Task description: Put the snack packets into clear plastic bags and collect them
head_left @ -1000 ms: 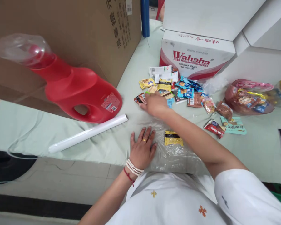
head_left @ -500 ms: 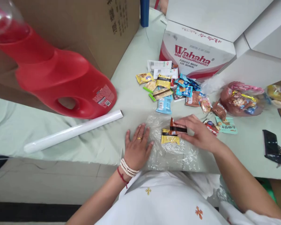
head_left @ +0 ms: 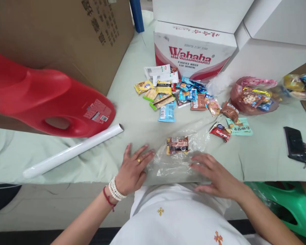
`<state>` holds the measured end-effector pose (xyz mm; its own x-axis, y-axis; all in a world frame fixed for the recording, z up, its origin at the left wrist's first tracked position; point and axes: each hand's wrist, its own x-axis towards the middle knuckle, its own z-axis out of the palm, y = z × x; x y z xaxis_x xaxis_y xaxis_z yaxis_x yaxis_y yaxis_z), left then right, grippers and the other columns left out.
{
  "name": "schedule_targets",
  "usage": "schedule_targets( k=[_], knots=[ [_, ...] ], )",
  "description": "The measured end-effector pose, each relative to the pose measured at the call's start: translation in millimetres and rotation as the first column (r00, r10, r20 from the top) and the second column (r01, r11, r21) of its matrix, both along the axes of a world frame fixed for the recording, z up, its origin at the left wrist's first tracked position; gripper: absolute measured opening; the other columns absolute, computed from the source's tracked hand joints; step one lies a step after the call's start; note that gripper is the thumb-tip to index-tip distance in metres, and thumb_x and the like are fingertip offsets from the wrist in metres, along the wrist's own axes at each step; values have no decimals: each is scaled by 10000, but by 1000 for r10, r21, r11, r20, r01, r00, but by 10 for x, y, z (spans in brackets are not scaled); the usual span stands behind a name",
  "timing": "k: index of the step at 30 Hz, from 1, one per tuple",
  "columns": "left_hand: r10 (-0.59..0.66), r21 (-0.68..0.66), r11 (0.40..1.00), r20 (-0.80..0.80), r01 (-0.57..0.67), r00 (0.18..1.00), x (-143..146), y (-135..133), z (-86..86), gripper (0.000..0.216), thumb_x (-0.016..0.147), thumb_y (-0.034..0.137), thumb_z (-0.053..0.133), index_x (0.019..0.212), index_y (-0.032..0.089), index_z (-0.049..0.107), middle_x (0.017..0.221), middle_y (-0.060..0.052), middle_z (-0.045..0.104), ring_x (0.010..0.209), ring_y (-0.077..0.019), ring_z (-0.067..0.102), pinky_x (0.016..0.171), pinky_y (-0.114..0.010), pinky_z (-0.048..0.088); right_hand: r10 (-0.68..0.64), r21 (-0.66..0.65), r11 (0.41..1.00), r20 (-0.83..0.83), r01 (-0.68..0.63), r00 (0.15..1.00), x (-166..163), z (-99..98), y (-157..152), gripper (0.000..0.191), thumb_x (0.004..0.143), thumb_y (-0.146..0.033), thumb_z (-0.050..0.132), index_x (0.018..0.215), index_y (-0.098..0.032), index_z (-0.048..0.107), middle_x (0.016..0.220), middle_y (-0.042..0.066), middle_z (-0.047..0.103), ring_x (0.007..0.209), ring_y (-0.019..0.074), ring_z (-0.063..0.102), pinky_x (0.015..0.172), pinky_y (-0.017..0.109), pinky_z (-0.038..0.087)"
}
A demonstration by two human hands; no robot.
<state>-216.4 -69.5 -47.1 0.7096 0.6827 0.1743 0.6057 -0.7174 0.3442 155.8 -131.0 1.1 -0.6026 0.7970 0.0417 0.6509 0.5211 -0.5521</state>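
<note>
A clear plastic wrap sheet [head_left: 165, 168] lies wrinkled at the table's front edge. On its middle rests a brown-wrapped snack [head_left: 178, 144], stacked over a yellow-wrapped one whose edges peek out. My left hand [head_left: 134, 166], wearing a ring and bracelets, is at the sheet's left edge with its fingers stretched out. My right hand [head_left: 215, 173] is open at the sheet's right side, fingers apart, holding nothing. Beyond the sheet lies a pile of wrapped snacks [head_left: 168, 92]. A red snack packet [head_left: 220, 131] and a mint-green packet [head_left: 239, 126] lie to the right.
A white roll [head_left: 73, 150] lies at left beside a big red jug [head_left: 56, 102] and a brown carton [head_left: 73, 37]. A Wahaha box [head_left: 193, 51] stands behind the snacks. At right are a pink bag of snacks [head_left: 255, 97], a black pouch with keys [head_left: 294, 143] and a green stool [head_left: 283, 204].
My right hand has let go of the brown-wrapped snack, leaving it on the yellow one, and has drawn back toward me. My left hand has shifted left. The whole view has moved slightly.
</note>
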Motion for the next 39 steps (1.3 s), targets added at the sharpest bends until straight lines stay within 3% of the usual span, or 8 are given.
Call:
schedule_targets(
  k=[6, 11, 14, 20, 24, 30, 33, 39],
  knots=[
    [245, 124, 960, 52, -250, 968, 25, 20, 53, 575, 930, 266, 555, 1504, 279, 550, 1394, -136, 675, 1332, -322, 570, 1197, -573, 341, -160, 78, 983, -48, 163, 986, 19, -399, -271, 257, 1013, -212, 549, 1229, -245, 683, 1350, 146, 651, 1233, 288, 618, 1006, 532, 554],
    [-218, 42, 975, -36, 219, 975, 283, 71, 238, 727, 883, 130, 448, 1521, 476, 493, 1455, 40, 667, 1365, -192, 573, 1217, -421, 285, -115, 85, 988, -121, 126, 986, 11, -315, -85, 290, 984, -151, 512, 1181, -253, 699, 1259, 139, 684, 1120, 266, 650, 923, 480, 584],
    [-294, -59, 955, -103, 289, 950, 385, 213, 313, 807, 863, 108, 442, 1605, 420, 371, 1519, 8, 617, 1283, -191, 619, 1108, -415, 331, -95, 63, 993, -143, 105, 985, 77, -270, -59, 292, 995, -169, 512, 1206, -264, 690, 1245, 134, 692, 1139, 267, 649, 938, 473, 582],
    [37, -42, 998, -101, -42, 994, 266, 420, 232, 643, 1011, 346, 388, 1639, 218, 336, 1344, -126, 721, 986, -244, 683, 917, -440, 395, -109, -3, 994, -213, 111, 971, 176, -197, -62, 274, 1022, -197, 493, 1216, -283, 666, 1251, 122, 702, 1106, 262, 664, 929, 477, 580],
    [282, 31, 959, -143, -280, 949, 227, 406, 136, 579, 989, 321, 422, 1555, 228, 502, 1605, -145, 504, 1152, -321, 629, 969, -504, 435, -171, -63, 985, -285, 159, 943, 135, -59, 29, 232, 1025, -211, 534, 1202, -278, 668, 1244, 115, 701, 1069, 232, 692, 913, 415, 589],
    [-98, 61, 992, -168, 109, 981, 268, 308, 135, 826, 813, 17, 513, 1391, 605, 571, 1590, 108, 523, 1564, -294, 337, 1280, -666, 42, -263, -174, 960, -309, 218, 914, 77, 132, 270, 182, 1043, -286, 540, 1075, -248, 715, 1214, 109, 704, 1051, 209, 716, 912, 358, 584],
    [-219, 40, 973, -160, 228, 963, 283, 284, 164, 667, 851, 85, 544, 1341, 527, 642, 1565, 89, 557, 1591, -275, 299, 1273, -672, -114, -259, -169, 962, -330, 213, 908, 66, 184, 384, 179, 1037, -280, 557, 1046, -239, 731, 1191, 98, 716, 1045, 197, 715, 912, 337, 574],
    [-171, 37, 985, 54, 169, 984, 260, 436, 253, 162, 871, 210, 610, 762, 271, 711, 1408, 30, 701, 1554, -309, 376, 1284, -656, -101, -342, -258, 932, -401, 254, 850, 72, 159, 548, 160, 1014, -314, 625, 1007, -240, 766, 1119, 85, 741, 990, 189, 713, 890, 319, 562]
  ],
)
